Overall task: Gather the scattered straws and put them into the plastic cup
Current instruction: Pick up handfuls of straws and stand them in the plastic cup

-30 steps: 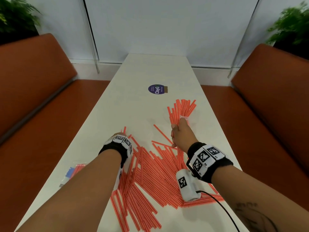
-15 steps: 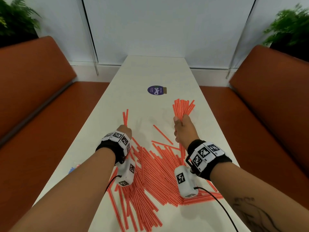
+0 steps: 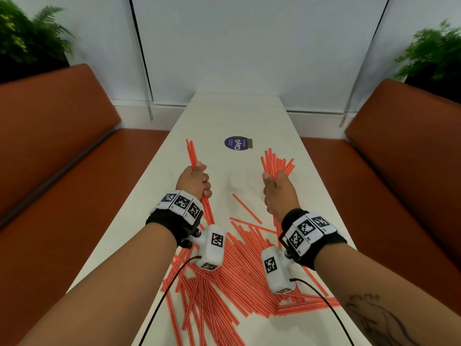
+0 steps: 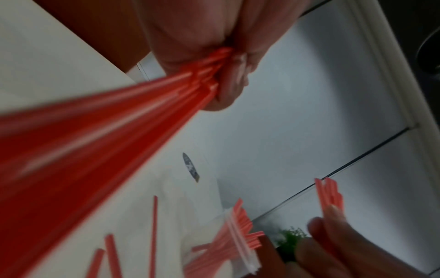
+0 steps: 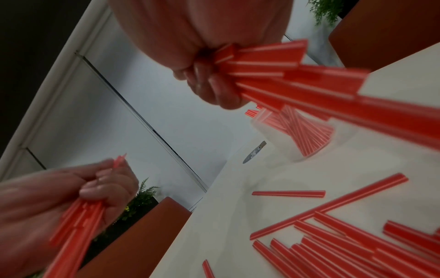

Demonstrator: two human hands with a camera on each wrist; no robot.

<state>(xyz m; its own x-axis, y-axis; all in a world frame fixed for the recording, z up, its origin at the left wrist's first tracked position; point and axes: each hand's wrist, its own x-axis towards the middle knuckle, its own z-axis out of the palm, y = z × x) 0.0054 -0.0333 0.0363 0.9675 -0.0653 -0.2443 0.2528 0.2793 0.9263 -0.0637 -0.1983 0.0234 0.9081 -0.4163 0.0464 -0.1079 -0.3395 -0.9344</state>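
Many red-and-white straws (image 3: 237,275) lie scattered on the near part of the white table (image 3: 237,113). My left hand (image 3: 194,181) is raised over the table and grips a thin bundle of straws (image 3: 191,153) that points away from me. My right hand (image 3: 278,188) grips a thicker bundle (image 5: 285,75), fanned out beyond its fingers. The clear plastic cup (image 5: 295,131) stands just past the right hand and holds several straws. In the head view the right hand hides most of the cup. The left wrist view shows the cup (image 4: 228,242) low down, blurred.
A round purple sticker (image 3: 237,143) sits on the table's middle, beyond both hands. Orange benches (image 3: 50,146) (image 3: 399,158) flank the narrow table. A white wall closes the far end, with plants (image 3: 27,43) in the corners. Cables run from both wrist cameras.
My left hand has come up off the pile with a bundle of straws and moved forward. My right hand keeps its bundle, still by the cup.
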